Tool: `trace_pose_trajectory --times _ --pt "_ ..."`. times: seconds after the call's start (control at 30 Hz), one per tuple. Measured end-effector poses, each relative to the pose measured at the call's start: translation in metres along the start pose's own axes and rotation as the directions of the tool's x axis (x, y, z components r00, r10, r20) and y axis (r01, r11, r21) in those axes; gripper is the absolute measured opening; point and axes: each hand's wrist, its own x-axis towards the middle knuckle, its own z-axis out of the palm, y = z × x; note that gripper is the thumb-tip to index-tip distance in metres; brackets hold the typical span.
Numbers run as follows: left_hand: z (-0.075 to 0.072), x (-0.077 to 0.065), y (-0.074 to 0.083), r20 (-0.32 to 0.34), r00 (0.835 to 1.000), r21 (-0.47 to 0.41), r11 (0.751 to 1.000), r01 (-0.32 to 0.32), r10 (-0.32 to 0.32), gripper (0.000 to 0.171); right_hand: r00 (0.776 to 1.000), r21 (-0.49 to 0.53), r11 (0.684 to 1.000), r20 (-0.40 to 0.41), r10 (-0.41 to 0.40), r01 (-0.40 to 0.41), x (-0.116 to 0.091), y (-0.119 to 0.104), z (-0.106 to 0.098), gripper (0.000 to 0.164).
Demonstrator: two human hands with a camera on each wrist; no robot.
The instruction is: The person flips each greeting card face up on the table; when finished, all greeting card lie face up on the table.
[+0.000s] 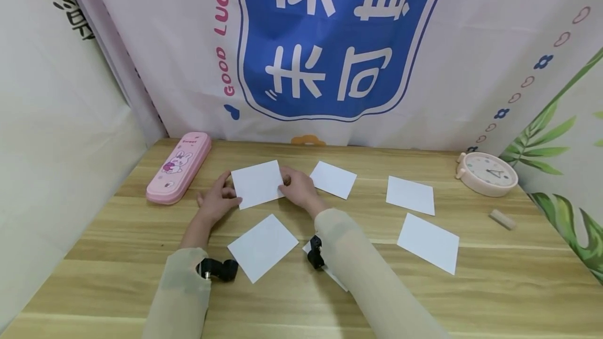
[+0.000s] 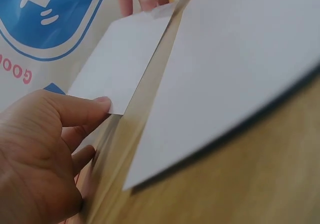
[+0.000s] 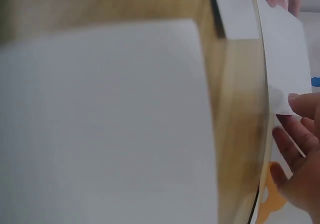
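L hand [image 1: 219, 200] & R hand [image 1: 300, 188] each pinch a white card [image 1: 258, 185], thumbs on top, at opp. sides, twd tabletop's [image 1: 490, 281] back edge, L of ctr. Five other cards [image 1: 263, 248] lie abt, one partly hidden by R sleeve [image 1: 377, 271]. Pink case [image 1: 179, 169] nr back L corner; clock [image 1: 488, 173] at back R corner, small block [image 1: 502, 219] nr R edge.

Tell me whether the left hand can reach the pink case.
Likely yes: the pink case lies beside the left hand with nothing between them, though that hand pinches a white card it may need to release.
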Motion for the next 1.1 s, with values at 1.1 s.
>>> trace_pose_trajectory --times 1.1 --pt "-0.0039 -0.0072 0.0045 -0.113 0.992 -0.544 0.839 -0.013 -0.058 0.039 0.989 0.742 0.665 -0.025 0.147 -0.08 -0.0031 -0.0039 -0.0035 0.019"
